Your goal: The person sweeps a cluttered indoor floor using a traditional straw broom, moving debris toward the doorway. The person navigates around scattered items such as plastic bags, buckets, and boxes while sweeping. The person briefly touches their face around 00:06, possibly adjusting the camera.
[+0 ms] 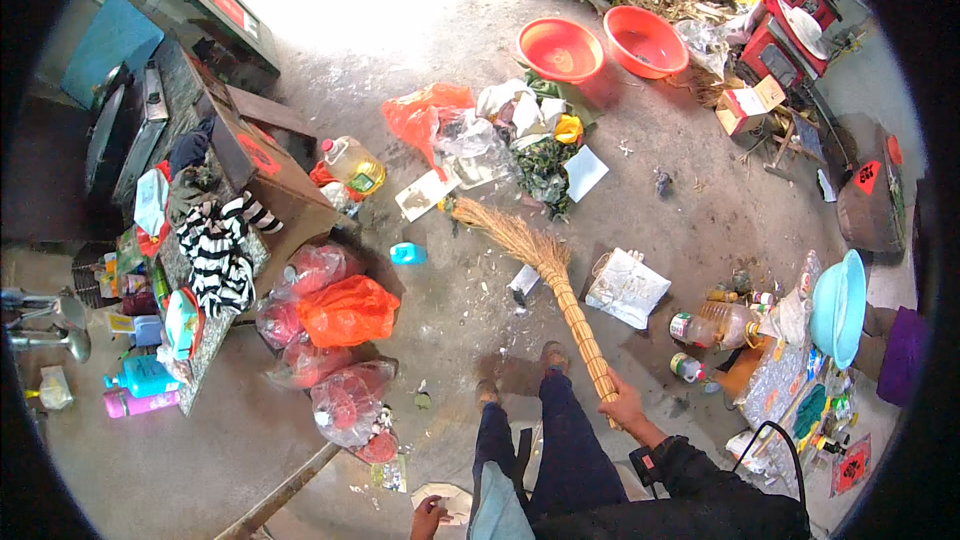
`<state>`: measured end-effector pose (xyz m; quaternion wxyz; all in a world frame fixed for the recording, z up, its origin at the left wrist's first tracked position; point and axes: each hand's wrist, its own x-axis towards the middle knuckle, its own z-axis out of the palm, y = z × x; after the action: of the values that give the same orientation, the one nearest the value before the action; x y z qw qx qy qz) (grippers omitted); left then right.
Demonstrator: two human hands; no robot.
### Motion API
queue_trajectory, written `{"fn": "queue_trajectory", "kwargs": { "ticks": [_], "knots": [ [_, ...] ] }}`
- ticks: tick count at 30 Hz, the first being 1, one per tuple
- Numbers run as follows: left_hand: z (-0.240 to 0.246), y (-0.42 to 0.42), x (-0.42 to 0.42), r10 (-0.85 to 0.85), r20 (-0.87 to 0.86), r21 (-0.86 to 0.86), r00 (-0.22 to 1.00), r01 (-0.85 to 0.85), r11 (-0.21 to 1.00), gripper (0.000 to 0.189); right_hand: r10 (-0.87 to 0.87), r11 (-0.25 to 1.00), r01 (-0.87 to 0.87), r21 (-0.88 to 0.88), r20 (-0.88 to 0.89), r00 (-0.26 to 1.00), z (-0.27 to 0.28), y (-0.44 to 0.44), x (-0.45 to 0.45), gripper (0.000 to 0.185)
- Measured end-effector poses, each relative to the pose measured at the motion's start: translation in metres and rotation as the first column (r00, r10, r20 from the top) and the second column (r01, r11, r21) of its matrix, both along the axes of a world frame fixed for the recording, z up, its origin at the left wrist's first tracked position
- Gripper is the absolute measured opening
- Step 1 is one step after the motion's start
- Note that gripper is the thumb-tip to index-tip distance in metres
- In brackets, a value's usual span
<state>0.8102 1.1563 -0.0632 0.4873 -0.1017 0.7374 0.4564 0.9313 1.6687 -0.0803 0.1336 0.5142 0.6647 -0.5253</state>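
Note:
My right hand (624, 403) is closed around the handle of a straw broom (559, 277), whose bristles reach up and left over the concrete floor. The bristle tips lie by a flat pale card (427, 193) at the edge of a litter heap. In that heap are a red-orange plastic bag (424, 116), clear plastic, white scraps and dark leafy matter (546, 176). My left hand (430, 516) hangs low at the bottom edge, over a pale round object (454, 502); whether its fingers hold anything is unclear. A white bag (628, 287) lies right of the broom.
Two red basins (561, 50) stand beyond the heap. Left are an oil bottle (354, 165), a blue bottle (408, 253), red bags (349, 311) and a table (214, 345) with a striped cloth. Bottles (694, 330) and a light-blue basin (838, 309) are at right.

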Motion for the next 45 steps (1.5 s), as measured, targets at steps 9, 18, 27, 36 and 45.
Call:
{"fn": "queue_trajectory", "kwargs": {
  "ticks": [9,18,27,36,45],
  "knots": [
    [0.001,-0.045,0.032,0.023,-0.018,-0.109,1.000,-0.025,0.994,0.041,0.089,0.996,-0.088,0.021,-0.062,0.994,-0.058,-0.005,-0.113,0.083],
    [-0.009,-0.046,0.067,0.063,0.152,-0.260,0.986,-0.022,0.965,0.043,0.001,0.981,0.039,0.191,-0.208,0.978,-0.096,0.042,-0.263,0.069],
    [0.000,-0.036,0.039,0.100,0.136,-0.215,0.986,-0.069,0.974,0.039,-0.023,0.998,0.043,0.043,-0.384,0.923,-0.090,0.094,-0.303,0.066],
    [0.004,0.016,-0.025,0.137,0.128,-0.106,0.982,-0.124,0.987,0.035,0.056,0.992,-0.044,0.115,-0.106,0.993,0.011,0.029,0.003,0.082],
    [0.009,-0.007,0.016,0.104,0.166,-0.208,0.981,-0.069,0.976,0.038,0.134,0.876,-0.012,0.483,-0.220,0.966,-0.074,0.109,0.027,0.078]
  ]
}}
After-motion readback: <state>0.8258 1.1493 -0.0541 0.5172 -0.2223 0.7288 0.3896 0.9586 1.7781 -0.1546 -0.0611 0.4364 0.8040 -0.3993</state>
